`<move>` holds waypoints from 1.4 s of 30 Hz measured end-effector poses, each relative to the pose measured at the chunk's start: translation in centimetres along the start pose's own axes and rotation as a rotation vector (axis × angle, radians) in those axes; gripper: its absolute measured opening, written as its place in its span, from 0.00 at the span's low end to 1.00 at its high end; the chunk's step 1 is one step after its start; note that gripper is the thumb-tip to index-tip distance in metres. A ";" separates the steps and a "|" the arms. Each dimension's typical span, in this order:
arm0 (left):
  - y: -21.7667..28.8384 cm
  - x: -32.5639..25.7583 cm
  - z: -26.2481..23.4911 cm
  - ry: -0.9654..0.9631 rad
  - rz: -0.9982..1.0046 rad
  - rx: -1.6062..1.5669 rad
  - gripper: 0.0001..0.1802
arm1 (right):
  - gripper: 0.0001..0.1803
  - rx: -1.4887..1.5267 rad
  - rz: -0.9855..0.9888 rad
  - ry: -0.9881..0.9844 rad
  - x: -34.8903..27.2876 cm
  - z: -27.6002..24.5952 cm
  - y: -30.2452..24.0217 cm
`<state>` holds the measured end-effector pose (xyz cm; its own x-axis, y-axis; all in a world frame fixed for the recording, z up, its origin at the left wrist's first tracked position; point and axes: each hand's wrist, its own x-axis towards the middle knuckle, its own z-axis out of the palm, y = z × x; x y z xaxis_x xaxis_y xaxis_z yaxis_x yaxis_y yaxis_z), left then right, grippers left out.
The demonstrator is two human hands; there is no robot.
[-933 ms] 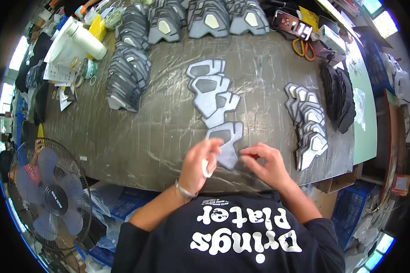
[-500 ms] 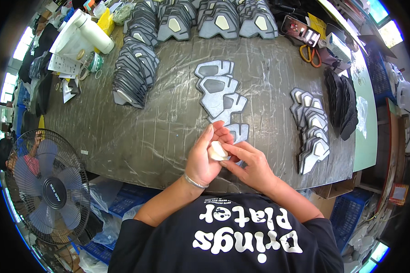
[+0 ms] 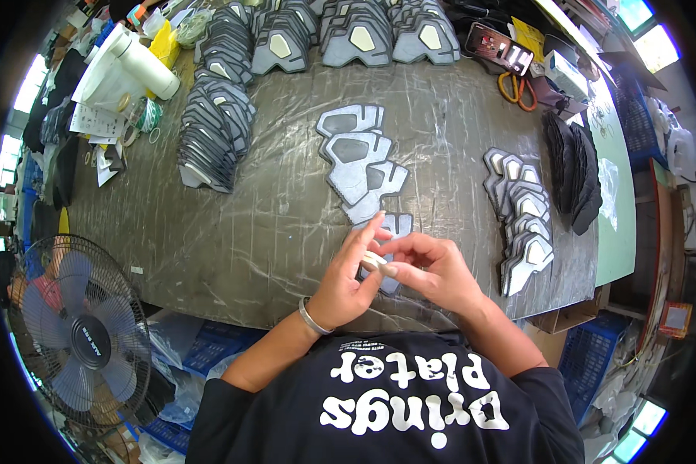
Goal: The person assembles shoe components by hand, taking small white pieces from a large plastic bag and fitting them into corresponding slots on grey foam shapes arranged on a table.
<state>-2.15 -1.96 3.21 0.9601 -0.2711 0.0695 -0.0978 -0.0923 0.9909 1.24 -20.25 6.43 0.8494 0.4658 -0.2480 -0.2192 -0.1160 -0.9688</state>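
Small cream-coloured pads [image 3: 372, 261] are held in a little stack between my hands, above the near part of the table. My left hand [image 3: 343, 282] cups them, its palm turned toward the right and its fingers pointing away from me. The thumb and fingers of my right hand [image 3: 435, 277] pinch the right side of the same pads. Part of the stack is hidden by the fingers. Just beyond and partly below my hands lies an overlapping row of flat grey shaped pieces [image 3: 353, 172] with dark rims, some showing a dark rounded panel.
More grey pieces with cream pads lie in an overlapping row [image 3: 527, 259] at right and in stacks [image 3: 356, 48] at the back. A long stack [image 3: 209, 147] stands left. Black pieces [image 3: 572, 174], orange-handled scissors [image 3: 518, 90], a phone [image 3: 499, 48], a white bottle [image 3: 148, 71] and a fan [image 3: 89, 340] surround these.
My left hand has turned from palm-up to more sideways, and the pads show more edge-on. My right hand stays pinched at them. The whole view has shifted slightly.
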 end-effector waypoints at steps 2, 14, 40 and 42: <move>-0.1 0.0 0.3 -0.023 -0.031 -0.089 0.35 | 0.13 0.013 0.076 -0.037 0.2 -0.6 0.5; -1.0 -1.3 -0.3 0.327 0.367 0.337 0.18 | 0.12 0.412 0.283 0.016 -1.2 -1.1 1.6; -3.2 -2.7 -1.3 0.156 0.212 0.938 0.17 | 0.13 -0.529 0.251 -0.053 4.9 -1.4 1.7; -3.3 -2.7 -1.3 0.162 0.211 0.933 0.17 | 0.13 -0.541 0.254 -0.048 5.0 -1.4 1.8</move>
<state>-4.06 0.29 -0.05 0.9167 -0.2402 0.3194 -0.3736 -0.7987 0.4717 5.76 -19.36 3.49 0.7766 0.4029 -0.4843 -0.1267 -0.6531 -0.7466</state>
